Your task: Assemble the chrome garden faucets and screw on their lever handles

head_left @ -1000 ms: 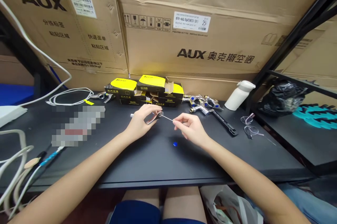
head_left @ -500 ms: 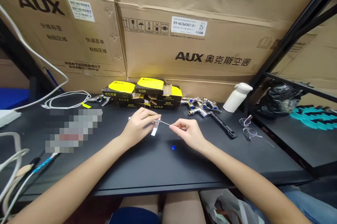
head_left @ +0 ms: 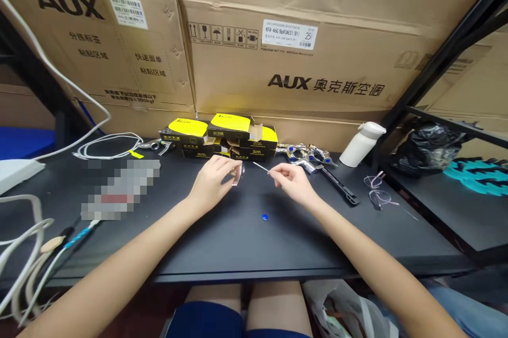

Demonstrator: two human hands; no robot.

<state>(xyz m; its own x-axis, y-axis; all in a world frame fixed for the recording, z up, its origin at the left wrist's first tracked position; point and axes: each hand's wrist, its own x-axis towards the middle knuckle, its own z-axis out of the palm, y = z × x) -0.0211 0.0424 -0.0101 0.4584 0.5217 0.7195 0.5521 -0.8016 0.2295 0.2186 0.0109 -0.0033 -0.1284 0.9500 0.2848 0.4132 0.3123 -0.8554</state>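
Note:
My left hand (head_left: 212,182) is closed on a small shiny metal part (head_left: 237,174), mostly hidden by the fingers. To its right, my right hand (head_left: 291,179) pinches a thin metal rod (head_left: 261,167) by one end. The rod points up and left, its free end apart from the metal part. A small blue disc (head_left: 265,217) lies on the black table (head_left: 238,248) in front of the hands.
Black-and-yellow boxes (head_left: 230,129) are stacked behind the hands. Metal fittings (head_left: 304,155), a black-handled tool (head_left: 339,185), a white bottle (head_left: 360,143) and glasses (head_left: 379,191) lie or stand to the right. White cables (head_left: 107,147) and a blurred item (head_left: 123,190) are left.
The rod has come away from the metal part and its free end now points up and left. My left hand has turned the shiny part. The view has shifted slightly.

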